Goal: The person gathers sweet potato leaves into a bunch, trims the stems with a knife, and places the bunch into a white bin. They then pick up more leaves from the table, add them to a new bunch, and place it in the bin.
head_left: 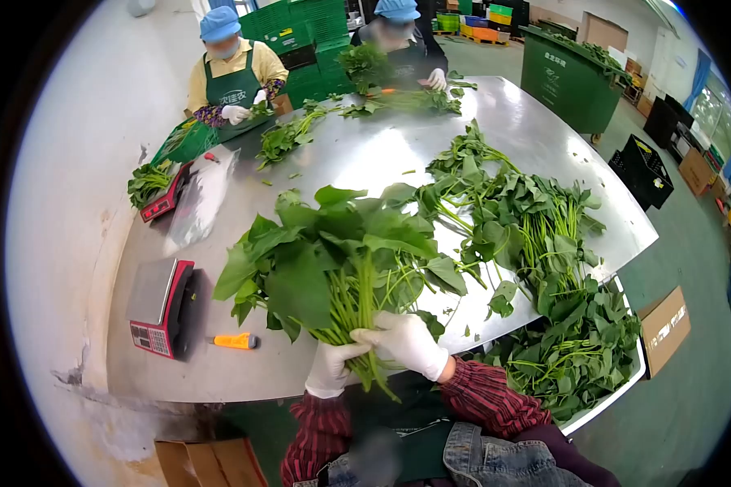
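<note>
A large bunch of leafy green stems [309, 260] is held upright over the near part of the metal table, leaves up and stem ends down. My left hand [330, 367], in a white glove, is closed round the lower stems from the left. From the right, my right hand [406, 342], also in a white glove, is closed on the same stems a little higher. Its fingertips meet the stems near my left thumb. To the right, a long pile of loose greens [536, 227] lies on the table.
At left are a red scale [153, 304], an orange cutter [234, 341], and another scale [167, 195] bearing greens. A white bin [635, 341] of greens stands at right. Two co-workers [234, 77] [398, 49] handle greens across the metal table [512, 105].
</note>
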`<state>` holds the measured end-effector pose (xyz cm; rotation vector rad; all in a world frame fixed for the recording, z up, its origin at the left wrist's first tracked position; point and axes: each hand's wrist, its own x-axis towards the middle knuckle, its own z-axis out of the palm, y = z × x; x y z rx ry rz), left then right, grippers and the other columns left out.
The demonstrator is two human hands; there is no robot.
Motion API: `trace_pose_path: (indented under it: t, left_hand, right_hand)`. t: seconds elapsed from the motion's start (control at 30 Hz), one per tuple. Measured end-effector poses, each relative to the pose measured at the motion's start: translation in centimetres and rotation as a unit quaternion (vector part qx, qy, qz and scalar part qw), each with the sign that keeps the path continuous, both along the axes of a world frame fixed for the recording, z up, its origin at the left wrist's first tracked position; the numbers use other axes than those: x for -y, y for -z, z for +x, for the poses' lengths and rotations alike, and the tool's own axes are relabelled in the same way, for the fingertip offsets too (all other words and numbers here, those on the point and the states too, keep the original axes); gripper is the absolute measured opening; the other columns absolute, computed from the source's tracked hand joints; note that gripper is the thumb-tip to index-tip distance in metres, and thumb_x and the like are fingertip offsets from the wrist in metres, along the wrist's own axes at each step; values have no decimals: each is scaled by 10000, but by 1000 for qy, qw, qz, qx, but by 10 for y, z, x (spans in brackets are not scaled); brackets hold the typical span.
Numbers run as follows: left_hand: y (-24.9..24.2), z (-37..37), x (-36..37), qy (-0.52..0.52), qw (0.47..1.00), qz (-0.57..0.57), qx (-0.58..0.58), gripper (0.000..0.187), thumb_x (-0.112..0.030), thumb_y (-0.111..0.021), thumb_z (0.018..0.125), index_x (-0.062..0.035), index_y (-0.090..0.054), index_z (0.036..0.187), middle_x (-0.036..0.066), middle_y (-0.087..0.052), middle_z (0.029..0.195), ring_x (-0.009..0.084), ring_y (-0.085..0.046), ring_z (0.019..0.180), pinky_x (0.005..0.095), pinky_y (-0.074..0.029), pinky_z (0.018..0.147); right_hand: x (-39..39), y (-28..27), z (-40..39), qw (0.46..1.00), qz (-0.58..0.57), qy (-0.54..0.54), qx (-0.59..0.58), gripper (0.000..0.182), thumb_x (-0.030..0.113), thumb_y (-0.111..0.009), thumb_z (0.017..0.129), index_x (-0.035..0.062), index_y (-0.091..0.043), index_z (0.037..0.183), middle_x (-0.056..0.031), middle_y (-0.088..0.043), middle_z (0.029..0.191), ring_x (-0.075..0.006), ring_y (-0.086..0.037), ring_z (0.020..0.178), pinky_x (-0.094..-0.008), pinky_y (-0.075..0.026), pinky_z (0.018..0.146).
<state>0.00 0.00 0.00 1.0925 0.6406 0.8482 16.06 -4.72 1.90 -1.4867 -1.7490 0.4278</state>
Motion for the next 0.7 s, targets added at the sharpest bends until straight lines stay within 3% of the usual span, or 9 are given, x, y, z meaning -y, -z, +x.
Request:
trace_pose_path:
  t: [0.07,0.23,0.33,0.43,0.5,0.53,0.57,0.63,0.7]
  left_hand:
    - [-8,-6,-1,18,994,-102,42,498,63,-616,714,0,-478,1188,102,-597,1038,233,-594,936,328,-487,833]
    - [-8,-3,10,118,982,-144,28,376,-7,-647,708,6,-521,1061,98,-611,806,197,-608,753,298,-514,678]
    - [-4,-4,12,101,984,-146,31,378,-17,-657,697,2,-513,1047,88,-593,769,193,-575,685,300,-484,646]
    - [-5,-5,11,36,986,-103,127,358,16,-622,723,-3,-509,1063,103,-592,775,212,-578,702,324,-474,686]
    - [-4,-12,7,-38,965,-81,246,413,9,-651,732,-76,-477,1097,48,-549,776,188,-536,740,389,-403,817]
    - [-8,-18,3,-62,961,-45,268,425,-9,-657,743,-91,-465,1113,30,-524,777,175,-521,751,380,-392,832]
    - [-14,-25,-2,-85,954,-7,289,437,-27,-664,755,-107,-453,1129,11,-499,778,162,-507,762,371,-381,847]
    - [-16,-43,-10,-116,945,22,304,449,-47,-662,773,-123,-428,1150,-6,-462,786,144,-491,763,374,-376,853]
    - [-16,-51,-13,-113,939,26,322,457,-56,-663,778,-132,-417,1155,-13,-444,792,132,-480,760,373,-372,861]
  right_hand:
    - [-3,-8,-7,989,144,-35,-19,165,231,-599,839,87,-653,899,-76,-622,685,-170,-601,517,-288,-467,474]
    - [5,-22,7,994,-20,-97,-38,177,163,-580,807,174,-676,955,-25,-599,703,-147,-596,558,-272,-471,498]
    - [-5,-15,12,970,163,-122,130,280,126,-579,742,259,-684,964,-14,-522,694,-157,-578,550,-296,-460,487]
    - [-43,4,39,958,190,-203,75,253,120,-568,772,247,-684,957,-26,-544,723,-201,-600,606,-309,-469,511]
    - [-71,9,81,993,-97,12,-60,238,318,-587,825,144,-657,972,-106,-632,805,-229,-612,649,-315,-496,583]
    - [-77,8,109,993,-25,101,62,350,379,-569,851,36,-632,880,-160,-622,740,-288,-610,665,-378,-493,615]
    - [-90,18,133,976,-52,205,61,312,311,-574,835,4,-609,789,-187,-619,734,-326,-612,678,-406,-489,625]
    - [-124,74,191,914,-60,372,151,185,177,-533,814,14,-605,764,-201,-622,742,-360,-617,733,-431,-493,652]
    - [-124,85,215,899,-66,385,197,153,113,-503,797,40,-636,776,-171,-637,737,-344,-630,749,-426,-499,672]
